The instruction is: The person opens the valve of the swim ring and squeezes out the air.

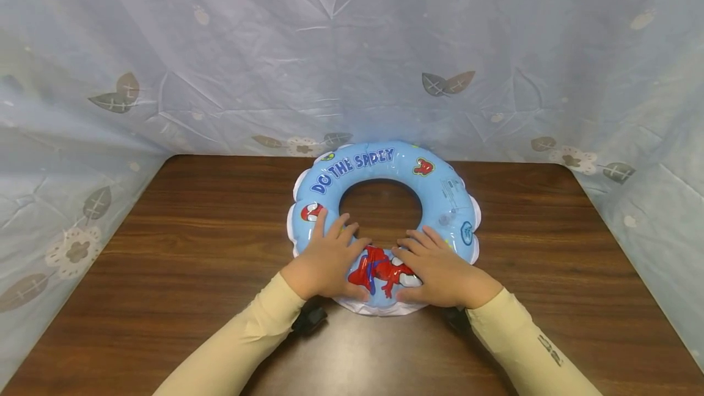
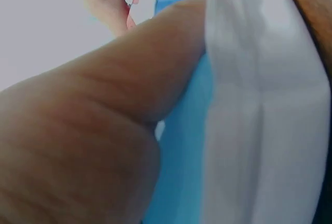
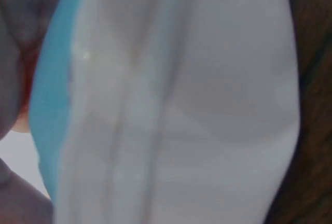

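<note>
A blue inflatable swim ring [image 1: 404, 161] lies flat on the table, printed with "DO THE SPIDEY" lettering and red cartoon figures. On its near left part rests my left hand [image 1: 330, 261], fingers spread over the top and thumb by the near edge. My right hand [image 1: 440, 267] rests in the same way on the near right part, its fingertips toward the centre hole. Between the hands shows a red figure [image 1: 379, 271]. The left wrist view has the thumb [image 2: 129, 79] against the blue side, and the right wrist view is filled by the ring's white underside [image 3: 218, 94].
The brown wood-grain table [image 1: 209, 231] extends to both sides of the ring. A pale curtain [image 1: 330, 47] with leaf and flower prints hangs behind it and along both sides. The ring's far edge lies close to the curtain.
</note>
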`<state>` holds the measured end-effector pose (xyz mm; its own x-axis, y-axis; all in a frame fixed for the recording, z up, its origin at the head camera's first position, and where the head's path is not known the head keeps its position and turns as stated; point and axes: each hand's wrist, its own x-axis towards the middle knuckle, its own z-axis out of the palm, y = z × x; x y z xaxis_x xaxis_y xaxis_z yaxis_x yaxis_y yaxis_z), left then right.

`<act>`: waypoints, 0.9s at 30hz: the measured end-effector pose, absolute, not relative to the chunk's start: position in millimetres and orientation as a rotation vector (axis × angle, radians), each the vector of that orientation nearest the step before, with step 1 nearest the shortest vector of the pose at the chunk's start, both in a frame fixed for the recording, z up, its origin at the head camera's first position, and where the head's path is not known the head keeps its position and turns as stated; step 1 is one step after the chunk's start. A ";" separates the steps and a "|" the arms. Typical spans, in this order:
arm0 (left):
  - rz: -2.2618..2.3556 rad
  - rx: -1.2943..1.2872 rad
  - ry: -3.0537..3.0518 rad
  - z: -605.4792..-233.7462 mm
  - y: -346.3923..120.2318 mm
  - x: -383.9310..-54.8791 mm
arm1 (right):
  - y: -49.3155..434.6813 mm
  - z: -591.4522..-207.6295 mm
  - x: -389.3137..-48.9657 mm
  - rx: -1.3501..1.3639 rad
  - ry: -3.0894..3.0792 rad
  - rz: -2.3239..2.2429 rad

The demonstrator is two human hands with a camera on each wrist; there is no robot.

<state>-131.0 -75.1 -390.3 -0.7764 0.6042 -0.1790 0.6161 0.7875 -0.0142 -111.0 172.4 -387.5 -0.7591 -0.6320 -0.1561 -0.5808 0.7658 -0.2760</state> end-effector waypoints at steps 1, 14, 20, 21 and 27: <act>-0.116 0.967 2.813 -390.3 -74.6 -131.1 | 172.3 -387.5 -111.0 -0.948 2.722 -0.311; -0.133 0.966 2.828 -392.0 -72.1 -131.0 | 171.7 -392.3 -110.9 -0.943 2.735 -0.347; -0.140 0.956 2.840 -393.0 -71.8 -130.5 | 169.5 -391.6 -110.6 -0.931 2.730 -0.323; -0.142 0.956 2.841 -392.9 -71.7 -130.3 | 169.4 -391.6 -110.6 -0.935 2.733 -0.320; -0.146 0.966 2.849 -391.6 -71.0 -128.9 | 167.7 -391.0 -110.5 -0.955 2.758 -0.271</act>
<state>-128.9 -71.0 -391.6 -0.7866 0.5980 -0.1537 0.6106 0.7904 -0.0500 -110.5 167.7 -391.0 -0.7679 -0.6257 -0.1372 -0.5871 0.7731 -0.2402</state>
